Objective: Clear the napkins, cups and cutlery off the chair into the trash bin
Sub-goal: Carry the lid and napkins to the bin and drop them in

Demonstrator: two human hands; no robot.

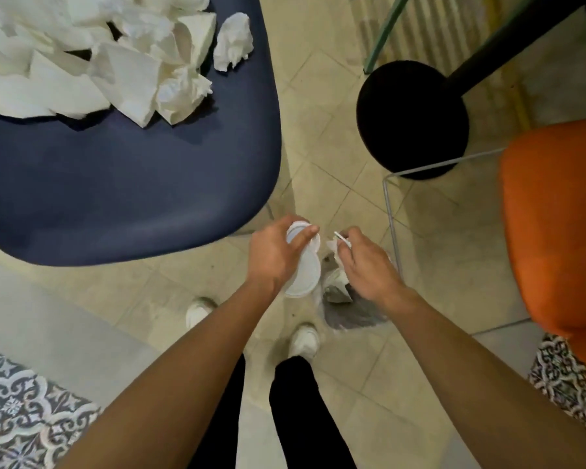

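Beige floor tiles (318,147) fill the middle of the view, with patterned tiles (24,421) at 8 o'clock. Nearest, at 6 o'clock, stand two legs in black trousers (295,418) and white shoes (305,340).

Both bare forearms reach up toward the centre. The left hand (271,257), just below centre, has its fingers and thumb curled round white cups (303,272), which are tilted with the open mouth toward the camera; how many are nested I cannot tell. Just to its right, the right hand (366,265) pinches a thin white piece (339,237) between its fingertips, with the other fingers bent in. Whether that piece is cutlery or paper is not clear. The two hands are close together but apart.

Directly under the right hand, on the floor, sits what looks like the trash bin (352,314) with a gray liner, largely hidden by the hand. Crumpled paper (335,287) lies in it.

Farther off, from 9 to 11 o'clock, is the navy chair (115,184). A heap of white napkins (99,55), folded and crumpled, lies on its seat at 11 o'clock. One crumpled ball (234,40) lies just beside the heap, near the seat's right edge.

At 3 o'clock an orange chair (555,214) juts in, with a thin wire leg (391,225) beside it. At 1 o'clock a round black table base (413,120) stands on the tiles, with a green post (383,32) beyond it.
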